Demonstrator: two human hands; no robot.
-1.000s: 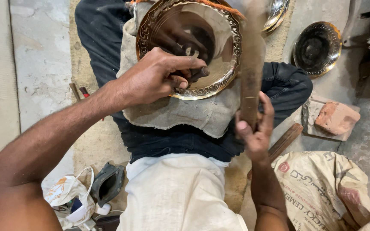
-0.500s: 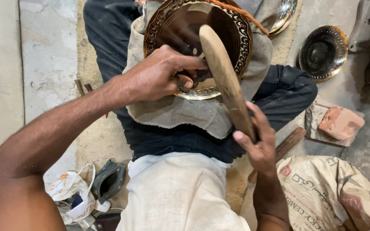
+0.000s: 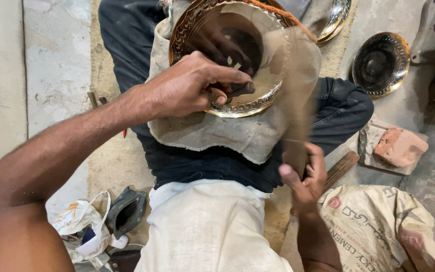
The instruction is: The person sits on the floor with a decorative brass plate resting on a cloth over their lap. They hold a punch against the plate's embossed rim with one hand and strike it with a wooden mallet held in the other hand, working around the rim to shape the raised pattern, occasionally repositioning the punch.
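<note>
A: Brass plate (image 3: 258, 95), round, shiny, embossed patterned rim, dark reflective centre. Sits on a coarse beige cloth (image 3: 217, 133) with a frayed edge, spread over the person's lap.

B: Hands?

A: Left hand (image 3: 192, 88) at the plate's near rim, fingers pinched together on a small dark tool (image 3: 240, 89) pressed to the metal. Tool is mostly hidden, shape hard to tell. Right hand (image 3: 305, 176) closed round the grip of a long wooden mallet (image 3: 295, 100), flat, tan, motion-blurred, standing up across the plate's right side.

B: So the hands are apart?

A: Yes, well apart, each clamped on its own thing.

B: Clothes, floor?

A: Dark denim trousers (image 3: 217, 163), white shirt (image 3: 207, 226). Rough grey concrete floor (image 3: 56, 75), worn and patchy.

B: Other stuff?

A: Second metal bowl (image 3: 381, 63), round, dark inside, scalloped gold rim, on the floor at upper right. Reddish brick piece (image 3: 399, 146) on a flat stone just below it. Crumpled woven sack (image 3: 378, 226) beside the right forearm. White plastic bag (image 3: 81, 231) at lower left, dark rubbery piece (image 3: 127, 211) touching it.
</note>
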